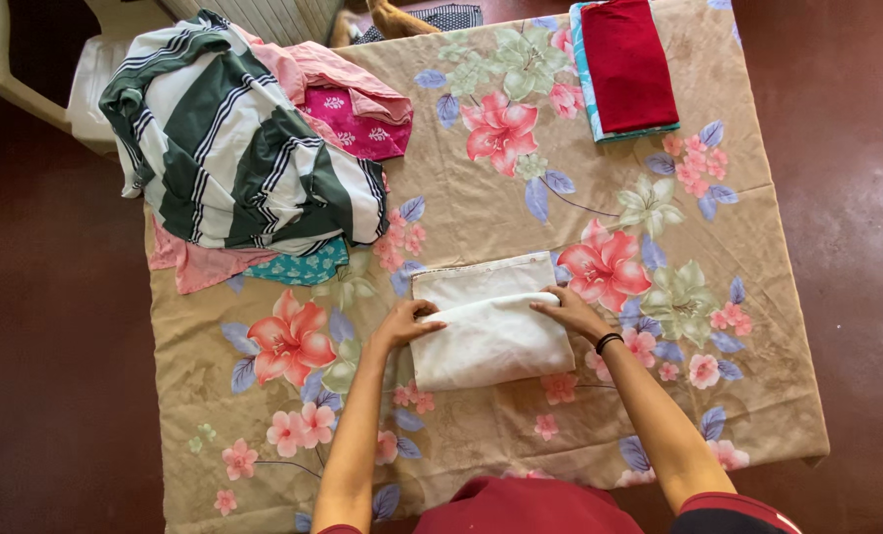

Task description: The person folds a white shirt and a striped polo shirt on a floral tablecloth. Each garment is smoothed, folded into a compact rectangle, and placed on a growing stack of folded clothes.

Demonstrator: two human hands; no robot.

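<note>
A: Right, where is the white cloth (489, 331)?

B: Near the middle of the table, on the floral sheet (580, 168), a little toward the person's side. Folded into a rectangle, upper layer rolled over the lower one.

A: Hands?

B: 2 in view, both on the cloth. Left hand (408, 322) sits at the cloth's left edge, fingers curled over the fold, pinching the fabric there. Right hand (572, 311) rests at the upper right corner of the folded layer, fingers bent and pressing the edge; a black band (609, 342) sits on that wrist.

A: So the cloth lies between them?

B: Yes, it spans from 1 hand to the other, most of it below and between the fingers.

A: Surroundings?

B: Heap of unfolded laundry at the far left corner: a green-and-white striped garment (234, 148) on top, pink pieces (348, 94) beside it. Well apart, at the far right, a neat stack with a red cloth (627, 61) over a teal one. White plastic chair (6, 59) beyond the left corner, dark red floor (46, 376) all round.
</note>
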